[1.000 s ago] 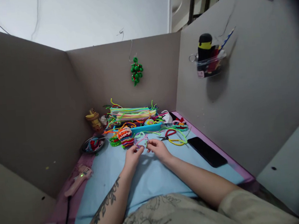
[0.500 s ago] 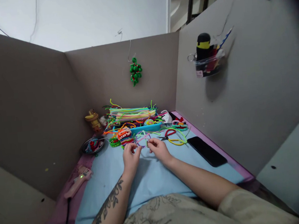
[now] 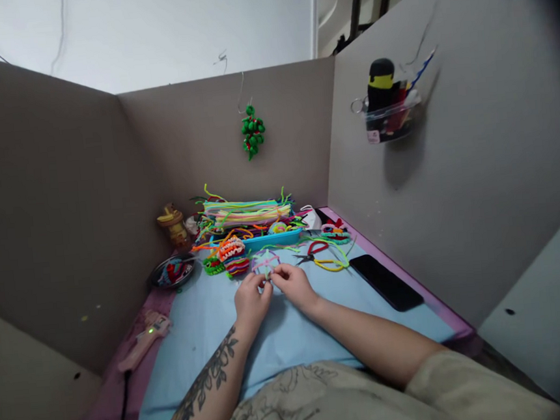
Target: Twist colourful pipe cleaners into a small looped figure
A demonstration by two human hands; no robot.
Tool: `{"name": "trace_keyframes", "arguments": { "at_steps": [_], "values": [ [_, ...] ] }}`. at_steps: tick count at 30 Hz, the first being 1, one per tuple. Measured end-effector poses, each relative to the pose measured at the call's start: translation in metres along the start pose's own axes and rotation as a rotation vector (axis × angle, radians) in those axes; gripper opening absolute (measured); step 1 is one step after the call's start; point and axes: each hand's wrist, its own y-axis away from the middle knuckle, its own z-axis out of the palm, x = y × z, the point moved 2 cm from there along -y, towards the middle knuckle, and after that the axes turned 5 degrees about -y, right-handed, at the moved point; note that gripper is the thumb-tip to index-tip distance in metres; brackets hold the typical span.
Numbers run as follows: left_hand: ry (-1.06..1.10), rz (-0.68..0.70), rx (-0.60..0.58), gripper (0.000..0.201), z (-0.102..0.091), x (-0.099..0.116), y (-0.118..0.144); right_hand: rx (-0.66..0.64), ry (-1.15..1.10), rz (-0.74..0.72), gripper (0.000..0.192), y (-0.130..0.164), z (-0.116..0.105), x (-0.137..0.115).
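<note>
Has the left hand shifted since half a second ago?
Yes. The left hand has moved right, closing on the right hand at the pipe-cleaner ring, judged against the black phone.

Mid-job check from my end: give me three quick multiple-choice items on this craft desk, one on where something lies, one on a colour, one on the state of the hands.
1. Where does the black phone lie?
A. On the blue mat, right of the hands
B. In the small dark dish
C. Hung on the back wall

2. What colour is the beaded ornament hanging on the back wall?
A. Mainly green
B. Mainly blue
C. Mainly white

3. What are the two hands doing?
A. Both pinch the small pipe-cleaner ring
B. Both lie flat and empty
C. One holds the glue gun

Answers:
1. A: the phone rests flat near the mat's right edge, apart from the right hand.
2. A: green beads with a few red specks.
3. A: the left hand and right hand meet at the pipe-cleaner ring; the glue gun lies untouched at far left.
</note>
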Motion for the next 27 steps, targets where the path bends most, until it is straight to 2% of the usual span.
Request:
{"name": "trace_keyframes", "arguments": {
  "at_steps": [10, 14, 17, 20, 22, 27],
  "values": [
    [-0.018, -0.002, -0.029, 0.018, 0.003, -0.006, -0.001, -0.011, -0.091, 0.053, 0.011, -0.009, -0.016, -0.008],
    [0.004, 0.009, -0.019, 0.019, 0.002, -0.007, -0.001, -0.151, -0.152, 0.150, 0.012, -0.011, -0.014, -0.010],
    [0.029, 0.011, 0.001, 0.020, -0.001, -0.006, -0.001, -0.262, -0.073, 0.124, 0.020, -0.005, -0.007, -0.011],
    [0.026, 0.016, 0.001, 0.019, -0.002, -0.005, -0.001, -0.234, 0.026, 0.034, 0.026, -0.001, -0.005, -0.013],
    [0.018, 0.013, -0.004, 0.018, -0.002, -0.005, -0.001, -0.214, 0.033, 0.026, 0.033, -0.001, -0.006, -0.014],
    [0.038, -0.013, 0.001, 0.018, -0.001, -0.009, -0.002, -0.211, -0.192, 0.180, 0.031, -0.009, -0.016, -0.017]
  ]
}}
